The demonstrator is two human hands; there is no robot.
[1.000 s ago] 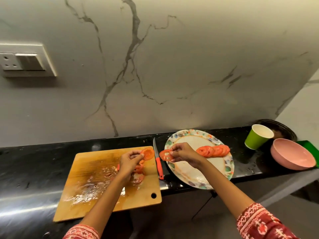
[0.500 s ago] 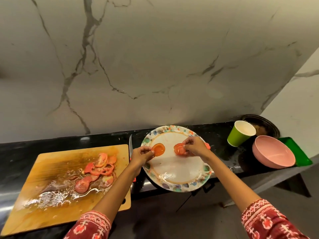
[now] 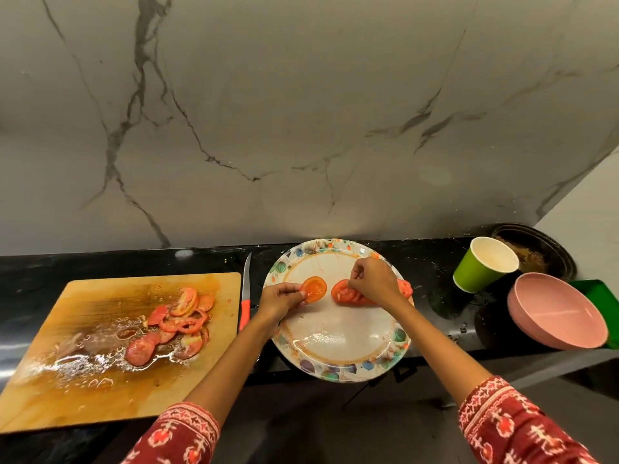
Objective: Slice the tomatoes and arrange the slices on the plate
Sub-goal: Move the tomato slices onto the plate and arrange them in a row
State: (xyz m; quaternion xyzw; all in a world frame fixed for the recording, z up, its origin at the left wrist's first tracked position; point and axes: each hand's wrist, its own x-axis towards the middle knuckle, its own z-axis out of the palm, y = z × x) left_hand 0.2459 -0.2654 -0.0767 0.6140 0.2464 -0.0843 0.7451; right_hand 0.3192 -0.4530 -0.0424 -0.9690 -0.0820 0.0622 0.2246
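Note:
A floral-rimmed plate point(image 3: 338, 354) lies on the black counter, its near edge past the counter's front. My left hand point(image 3: 279, 299) pinches a round tomato slice point(image 3: 314, 289) over the plate's left part. My right hand point(image 3: 373, 279) rests its fingertips on a row of tomato slices point(image 3: 343, 291) lying across the plate; the hand hides most of the row. Several more slices point(image 3: 174, 321) lie in a wet heap on the wooden cutting board point(image 3: 83, 390) at the left. A red-handled knife point(image 3: 245, 296) lies between board and plate.
A green paper cup point(image 3: 482, 266) stands right of the plate. A pink bowl point(image 3: 557, 313) sits on a green tray point(image 3: 599, 293) at the far right, with a dark round dish point(image 3: 536, 246) behind. The marble wall rises just behind the counter.
My left hand left the cutting board and carried a slice over to the plate. My right hand brought its slice to the row on the plate. The view has shifted right.

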